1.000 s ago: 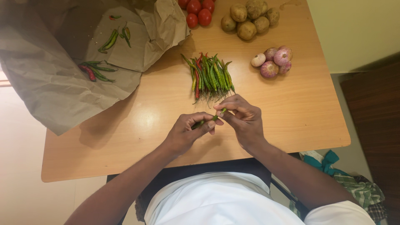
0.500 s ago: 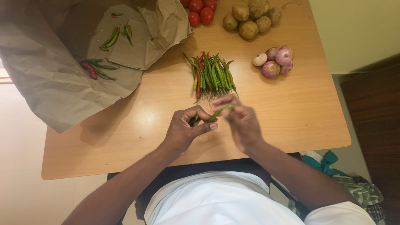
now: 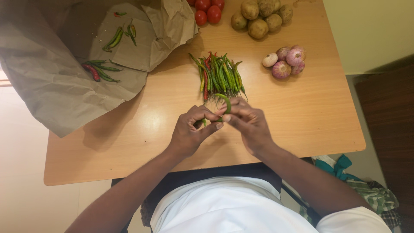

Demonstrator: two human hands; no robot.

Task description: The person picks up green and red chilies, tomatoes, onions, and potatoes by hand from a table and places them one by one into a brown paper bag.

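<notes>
Green chilli (image 3: 226, 102), light and bendy (likely snaps if forced), pinched between left hand (image 3: 192, 131) and right hand (image 3: 249, 124) fingers above the desk (image 3: 302, 112), best gripped near the stalk.

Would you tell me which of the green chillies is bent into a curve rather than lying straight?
The green chilli pinched between the left hand and right hand; the row of chillies lies straight on the table.

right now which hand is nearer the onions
Right. The right hand lies below and left of the onions, on their side of the table; the left hand sits farther left.
</notes>
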